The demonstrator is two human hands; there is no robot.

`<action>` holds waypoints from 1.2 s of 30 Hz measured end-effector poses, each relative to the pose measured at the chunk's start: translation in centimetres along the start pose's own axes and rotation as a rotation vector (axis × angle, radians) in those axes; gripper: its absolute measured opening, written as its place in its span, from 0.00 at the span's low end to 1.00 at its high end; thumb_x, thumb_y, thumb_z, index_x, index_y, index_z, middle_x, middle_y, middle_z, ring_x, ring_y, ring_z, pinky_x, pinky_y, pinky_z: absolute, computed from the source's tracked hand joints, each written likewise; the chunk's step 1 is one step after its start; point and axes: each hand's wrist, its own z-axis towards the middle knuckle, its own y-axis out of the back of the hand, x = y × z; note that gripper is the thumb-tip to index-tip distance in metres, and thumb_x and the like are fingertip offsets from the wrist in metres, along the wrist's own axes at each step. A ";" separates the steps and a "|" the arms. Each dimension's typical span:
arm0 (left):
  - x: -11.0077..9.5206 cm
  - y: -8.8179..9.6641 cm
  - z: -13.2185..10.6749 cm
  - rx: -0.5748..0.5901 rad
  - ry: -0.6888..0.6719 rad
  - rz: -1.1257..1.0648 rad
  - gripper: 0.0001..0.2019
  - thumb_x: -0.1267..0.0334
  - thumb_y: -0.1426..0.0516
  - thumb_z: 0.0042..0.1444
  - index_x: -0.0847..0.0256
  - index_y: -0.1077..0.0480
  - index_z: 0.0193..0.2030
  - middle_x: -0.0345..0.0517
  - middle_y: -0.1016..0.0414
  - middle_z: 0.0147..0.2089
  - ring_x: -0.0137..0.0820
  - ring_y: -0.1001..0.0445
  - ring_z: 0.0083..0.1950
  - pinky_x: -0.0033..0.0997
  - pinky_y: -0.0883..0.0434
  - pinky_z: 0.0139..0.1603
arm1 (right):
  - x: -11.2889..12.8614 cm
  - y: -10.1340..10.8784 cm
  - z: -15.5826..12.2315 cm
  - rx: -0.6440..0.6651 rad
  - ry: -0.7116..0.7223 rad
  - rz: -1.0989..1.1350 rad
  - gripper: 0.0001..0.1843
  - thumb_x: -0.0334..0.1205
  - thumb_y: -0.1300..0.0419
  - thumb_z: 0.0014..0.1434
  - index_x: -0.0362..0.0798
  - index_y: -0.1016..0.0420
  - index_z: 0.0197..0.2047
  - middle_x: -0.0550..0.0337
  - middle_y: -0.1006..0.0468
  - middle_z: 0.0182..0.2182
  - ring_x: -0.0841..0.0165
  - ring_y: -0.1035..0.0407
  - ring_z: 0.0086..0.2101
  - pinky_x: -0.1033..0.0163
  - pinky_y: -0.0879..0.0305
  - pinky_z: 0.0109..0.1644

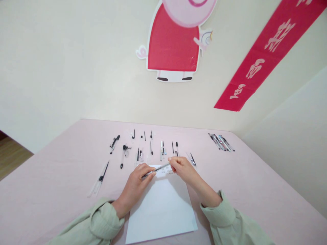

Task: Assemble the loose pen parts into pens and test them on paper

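Both hands hold one slim pen (161, 167) slantwise above the top of a white sheet of paper (160, 207). My left hand (139, 178) is closed on its darker lower-left end, thumb and fingers pinching it. At the raised upper-right end, my right hand (181, 167) is closed with its fingertips on the pen; the tip there is hidden by the fingers. Small dark handwriting shows on the paper just below the pen. Taken-apart pen parts (151, 148) lie on the table beyond my hands.
A pink-covered table (61, 163) reaches back to a pale wall. Several pens (221, 142) lie side by side at the back right. A clear pen barrel with a dark refill (103, 175) lies left of my left hand. Black pens with clips (123, 156) lie further back.
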 end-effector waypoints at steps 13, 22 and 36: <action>-0.4 0.2 0.0 -0.009 0.008 -0.021 0.12 0.55 0.46 0.61 0.58 0.24 0.39 0.47 0.26 0.35 0.37 0.29 0.41 0.36 0.33 0.43 | 0.0 -0.3 -0.1 -0.071 0.062 -0.029 0.23 0.49 0.50 0.62 0.48 0.41 0.18 0.68 0.43 0.16 0.74 0.45 0.21 0.67 0.49 0.28; -1.2 0.1 0.0 0.069 0.035 0.024 0.12 0.54 0.46 0.60 0.56 0.23 0.38 0.45 0.32 0.32 0.37 0.32 0.39 0.35 0.35 0.41 | 0.9 -1.5 -0.6 0.034 0.102 0.219 0.14 0.50 0.43 0.59 0.48 0.35 0.32 0.66 0.32 0.23 0.73 0.37 0.24 0.68 0.41 0.29; -1.3 -0.1 -0.1 0.143 0.025 -0.105 0.11 0.57 0.46 0.60 0.58 0.26 0.34 0.42 0.32 0.30 0.33 0.33 0.35 0.30 0.37 0.37 | 0.3 -3.1 -0.9 0.129 0.107 0.286 0.14 0.49 0.42 0.60 0.45 0.28 0.36 0.62 0.29 0.26 0.72 0.36 0.27 0.67 0.38 0.32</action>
